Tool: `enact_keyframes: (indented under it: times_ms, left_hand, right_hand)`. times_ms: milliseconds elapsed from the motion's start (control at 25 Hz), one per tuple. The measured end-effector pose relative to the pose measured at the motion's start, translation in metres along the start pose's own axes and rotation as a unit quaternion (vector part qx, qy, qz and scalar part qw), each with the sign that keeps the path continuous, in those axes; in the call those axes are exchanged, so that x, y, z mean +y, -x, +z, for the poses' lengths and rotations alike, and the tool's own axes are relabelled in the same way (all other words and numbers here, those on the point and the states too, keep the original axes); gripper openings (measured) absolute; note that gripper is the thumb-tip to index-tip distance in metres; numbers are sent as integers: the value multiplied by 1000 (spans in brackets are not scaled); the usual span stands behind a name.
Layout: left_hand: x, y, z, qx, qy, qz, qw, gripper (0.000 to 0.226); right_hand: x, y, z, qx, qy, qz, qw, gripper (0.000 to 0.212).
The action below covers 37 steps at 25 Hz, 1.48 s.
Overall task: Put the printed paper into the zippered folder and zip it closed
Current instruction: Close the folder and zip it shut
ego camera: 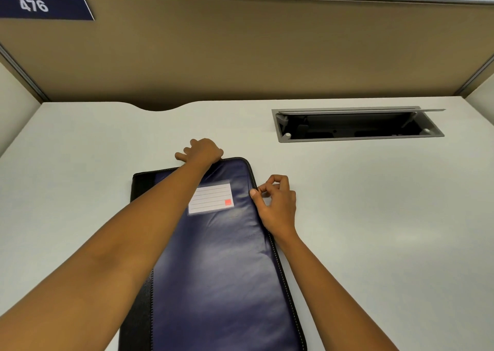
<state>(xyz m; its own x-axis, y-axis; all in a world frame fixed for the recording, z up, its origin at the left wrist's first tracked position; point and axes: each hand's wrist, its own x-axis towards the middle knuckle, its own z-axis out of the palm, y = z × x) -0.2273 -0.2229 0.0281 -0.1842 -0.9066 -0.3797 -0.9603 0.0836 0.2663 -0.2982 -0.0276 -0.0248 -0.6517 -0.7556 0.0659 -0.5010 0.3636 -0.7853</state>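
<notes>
The dark blue leather-look zippered folder (227, 270) lies flat on the white desk (374, 217), its long axis running away from the person and leaning slightly left at the far end. It has a black spine strip on its left and a clear label pocket (211, 197) (lined white card, small red square) on its cover. The left hand (203, 151) curls its fingers over the folder's far edge, while the right hand (278, 203) pinches thumb and forefinger at the right zipper track near the far corner; a grey recessed cable tray (358, 124) lies open beyond.
</notes>
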Motion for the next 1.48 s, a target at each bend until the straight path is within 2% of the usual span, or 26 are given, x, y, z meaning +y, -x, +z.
enact_keyframes:
  times_ms: [160,400,520,640,760,880,1000,1120,1280,1480]
  left_hand:
    - [17,4,10,-15,28,19,999,12]
    - [29,10,1,130,-104,47,985,17]
    - [30,10,-11,94,-138,56,984,9]
    - [25,6,-13,24,-76,95,992,8]
    - [25,5,-7,28,-30,137,990,27]
    - [29,10,0,36,0,163,986,32]
    - [27,12,3,38,28,157,986,33]
    - [17,14,3,54,38,136,988,17]
    - [-13,10,-2,92,23,104,990,22]
    - [-55,7,-14,132,26,85,987,16]
  right_hand:
    - [0,0,1,1,11,-5,1000,21]
    - [0,0,1,8,5,2,1000,22]
    - [0,0,1,11,2,2,1000,22]
    - [1,0,2,13,-1,-2,1000,21]
    - [2,0,2,19,3,-10,1000,20]
    - [2,0,3,16,4,-11,1000,19]
    - [3,0,3,20,6,-15,1000,21]
    - [3,0,3,30,1,-11,1000,20]
    - [2,1,3,37,-5,-10,999,18]
    - [2,0,3,37,-9,-5,999,19]
